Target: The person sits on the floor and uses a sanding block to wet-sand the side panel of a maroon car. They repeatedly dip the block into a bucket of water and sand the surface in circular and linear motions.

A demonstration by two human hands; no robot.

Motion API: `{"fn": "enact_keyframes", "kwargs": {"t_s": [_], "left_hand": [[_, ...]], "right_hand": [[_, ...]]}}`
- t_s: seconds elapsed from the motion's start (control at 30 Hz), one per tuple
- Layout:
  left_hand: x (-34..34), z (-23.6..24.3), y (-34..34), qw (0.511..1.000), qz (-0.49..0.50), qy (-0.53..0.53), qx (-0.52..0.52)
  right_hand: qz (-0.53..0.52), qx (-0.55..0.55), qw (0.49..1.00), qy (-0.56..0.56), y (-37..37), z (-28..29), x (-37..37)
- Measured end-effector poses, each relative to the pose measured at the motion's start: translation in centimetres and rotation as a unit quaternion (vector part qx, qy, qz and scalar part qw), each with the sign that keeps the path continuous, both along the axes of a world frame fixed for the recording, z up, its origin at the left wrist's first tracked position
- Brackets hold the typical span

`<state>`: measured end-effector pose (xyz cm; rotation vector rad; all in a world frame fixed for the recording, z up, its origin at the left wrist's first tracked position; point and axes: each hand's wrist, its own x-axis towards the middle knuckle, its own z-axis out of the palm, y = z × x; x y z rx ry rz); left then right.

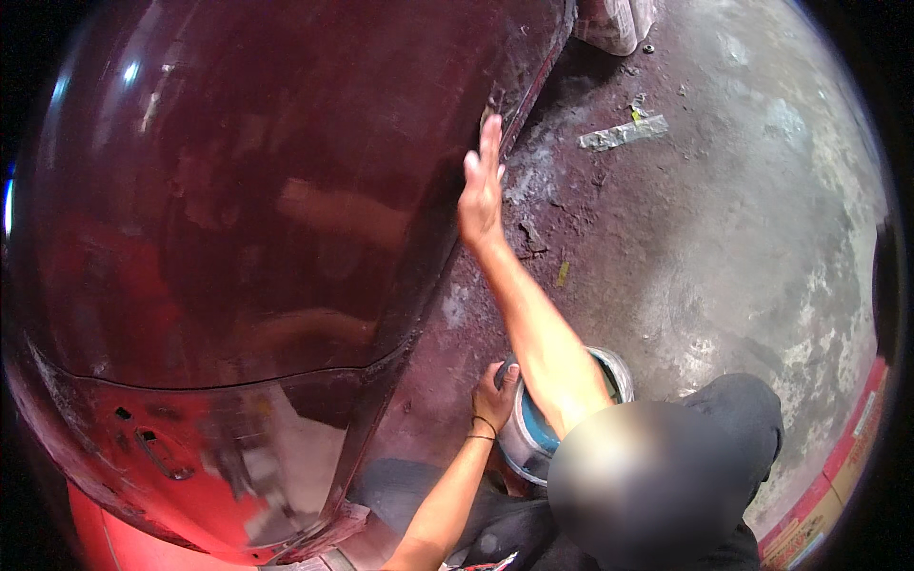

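My right hand [481, 195] is stretched out along the lower edge of a dark maroon car body panel [286, 190], fingers extended. It lies at or against the panel and holds nothing that I can see. Lower down, my left hand [493, 398], with a dark cord at the wrist, is closed beside the rim of a round bucket [524, 455]. A small dark thing shows at its fingertips, too hidden to name. Blue shows inside the bucket, which my right forearm partly covers.
Grey concrete floor [724, 238] stretches to the right, stained and dusty near the car. A crumpled strip of tape [624, 132] lies on it, with a yellow scrap [563, 274] nearer. Red-and-tan boxes [824, 504] line the lower right. My dark-trousered knee [743, 409] is bent beside the bucket.
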<state>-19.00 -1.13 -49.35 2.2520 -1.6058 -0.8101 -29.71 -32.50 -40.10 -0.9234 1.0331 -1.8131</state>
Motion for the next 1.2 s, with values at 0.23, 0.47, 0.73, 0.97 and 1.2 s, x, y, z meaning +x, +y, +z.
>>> {"fn": "enact_keyframes", "kwargs": {"t_s": [0.23, 0.47, 0.73, 0.97, 1.2], "left_hand": [[2.0, -2.6, 1.8, 0.999, -0.013, -0.009, -0.033], [-0.2, 0.7, 0.1, 1.0, 0.011, 0.019, -0.019], [1.5, -1.4, 0.9, 0.996, 0.019, 0.081, -0.032], [1.8, -1.2, 0.9, 0.999, -0.006, 0.001, -0.032], [-0.2, 0.9, -0.1, 1.0, 0.005, 0.016, -0.019]], "right_hand": [[0.079, 0.02, 0.996, -0.04, 9.7, -2.2, 8.1], [0.023, 0.031, 0.999, -0.01, -2.6, -2.2, -1.1], [0.04, 0.012, 0.998, -0.043, 3.6, -2.5, 4.6], [0.012, -0.035, 0.999, -0.023, 3.5, 0.5, 3.5], [-0.036, 0.027, 0.999, -0.026, -4.6, -0.9, -0.8]]}}
